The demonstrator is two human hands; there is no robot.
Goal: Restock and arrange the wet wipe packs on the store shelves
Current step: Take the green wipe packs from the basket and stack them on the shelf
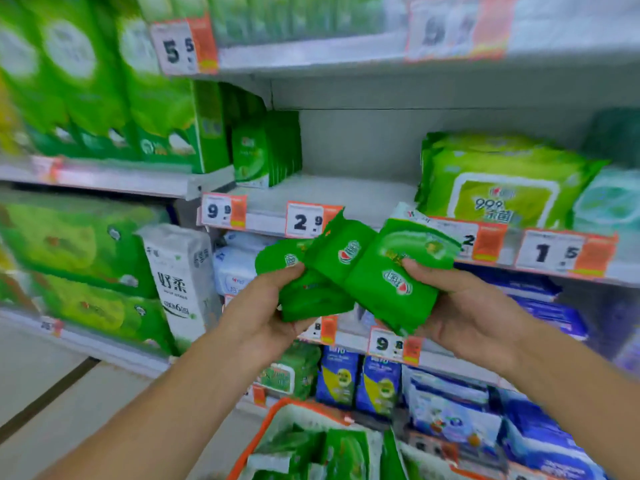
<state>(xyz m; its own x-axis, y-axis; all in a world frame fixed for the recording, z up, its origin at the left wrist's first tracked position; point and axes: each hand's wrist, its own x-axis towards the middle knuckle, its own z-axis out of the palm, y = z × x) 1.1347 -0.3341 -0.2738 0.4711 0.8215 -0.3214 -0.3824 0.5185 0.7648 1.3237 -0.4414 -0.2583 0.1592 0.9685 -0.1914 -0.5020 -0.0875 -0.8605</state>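
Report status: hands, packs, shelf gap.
Left hand and right hand both grip small green wipe packs. Shelf gap above the 2.9 tag open, unobstructed. More packs in basket below.

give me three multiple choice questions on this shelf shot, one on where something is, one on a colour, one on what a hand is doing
1. Where does the price tag reading 2.9 hang?
A. on the shelf edge just above the held packs
B. on the floor
C. on the basket's rim

2. What colour are the small wet wipe packs in the person's hands?
A. blue
B. green
C. white

3. What is the left hand doing?
A. hanging empty
B. pressing flat on a shelf
C. gripping some of the packs

Answers:
1 A, the tag sits on the front edge of the shelf with the bare gap, just above the packs.
2 B, every held pack has a bright green wrapper.
3 C, its fingers curl round packs at the bunch's left end, while the right hand grips the other end.
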